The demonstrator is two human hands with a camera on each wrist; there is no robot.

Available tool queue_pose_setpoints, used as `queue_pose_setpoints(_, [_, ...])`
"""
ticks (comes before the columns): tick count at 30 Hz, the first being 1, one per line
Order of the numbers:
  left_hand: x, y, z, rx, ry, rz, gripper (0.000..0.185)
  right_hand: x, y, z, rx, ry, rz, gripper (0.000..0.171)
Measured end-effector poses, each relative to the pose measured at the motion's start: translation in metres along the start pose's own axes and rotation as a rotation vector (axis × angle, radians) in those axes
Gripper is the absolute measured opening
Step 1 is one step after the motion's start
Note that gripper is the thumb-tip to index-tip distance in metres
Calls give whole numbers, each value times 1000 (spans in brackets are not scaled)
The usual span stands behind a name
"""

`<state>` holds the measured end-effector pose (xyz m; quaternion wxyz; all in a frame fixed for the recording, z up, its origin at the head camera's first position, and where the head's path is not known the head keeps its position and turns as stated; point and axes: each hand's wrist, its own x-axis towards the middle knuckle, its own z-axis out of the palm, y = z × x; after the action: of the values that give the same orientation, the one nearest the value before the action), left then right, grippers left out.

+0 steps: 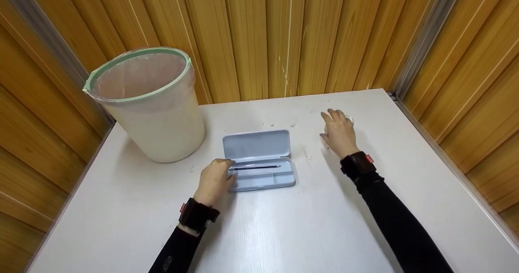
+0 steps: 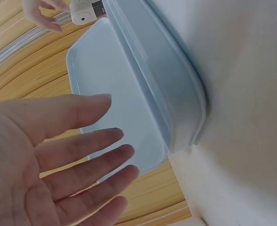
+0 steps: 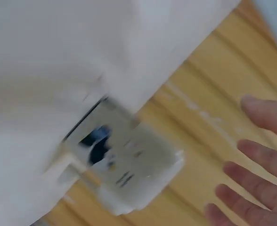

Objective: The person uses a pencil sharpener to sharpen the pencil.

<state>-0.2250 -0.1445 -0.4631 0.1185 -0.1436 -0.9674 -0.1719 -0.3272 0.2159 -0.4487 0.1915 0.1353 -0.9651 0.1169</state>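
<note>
A light-blue pencil case [image 1: 263,180] lies with its lid [image 1: 257,145] folded back, and a thin dark pencil [image 1: 256,168] rests in its long compartment. My left hand [image 1: 215,179] is at the case's left end; the left wrist view shows its palm and loosely extended fingers beside the case, gripping nothing. Farther right, my right hand [image 1: 339,133] hovers by a small white box-shaped thing [image 3: 129,160] with a dark printed picture, blurred in the right wrist view. From the head, that hand covers most of it. The right fingers are spread and apart from it.
A large cream bin [image 1: 170,131] with a green rim and a clear liner stands on the white table [image 1: 259,232] at the back left. Wood-patterned panels [image 1: 259,41] close in the back and both sides. Small dark specks [image 1: 292,125] dot the tabletop behind the case.
</note>
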Motion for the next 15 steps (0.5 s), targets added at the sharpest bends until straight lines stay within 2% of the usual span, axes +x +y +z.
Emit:
queue_pose_setpoints(3, [3, 3, -1, 1, 0, 11, 37, 11, 22, 4, 4, -46, 19, 77])
queue_pose_setpoints(7, [4, 5, -1, -6, -13, 8, 39, 19, 42, 9, 0, -96, 21, 82])
queue_pose_setpoints(11, [4, 6, 0, -10, -22, 8, 39, 24, 52, 13, 33, -121, 17, 76])
queue_pose_setpoints(15, [5, 5, 1, 3, -14, 21, 38, 30, 58, 13, 121, -164, 41, 62])
